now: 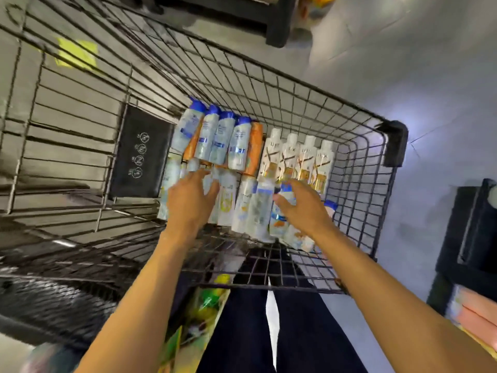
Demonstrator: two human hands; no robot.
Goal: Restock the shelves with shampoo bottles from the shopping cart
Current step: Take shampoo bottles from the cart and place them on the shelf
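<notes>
A wire shopping cart (295,98) holds several shampoo bottles lying flat. At the far side lie blue-capped white bottles (215,135) on top of orange bottles (255,149), with white gold-labelled bottles (295,157) to their right. A nearer row of white bottles (244,205) lies under my hands. My left hand (191,203) reaches over the left end of that row, fingers spread and touching the bottle tops. My right hand (304,208) curls thumb and fingers round the top of a blue-capped bottle with an orange label (278,219). The image is motion-blurred.
A black panel with pictograms (139,152) stands on the cart's left inner side. A dark shelf foot (277,28) is at the top, and a dark rack with pink packs (473,316) at the right. A colourful package (199,313) sits below the cart's near edge.
</notes>
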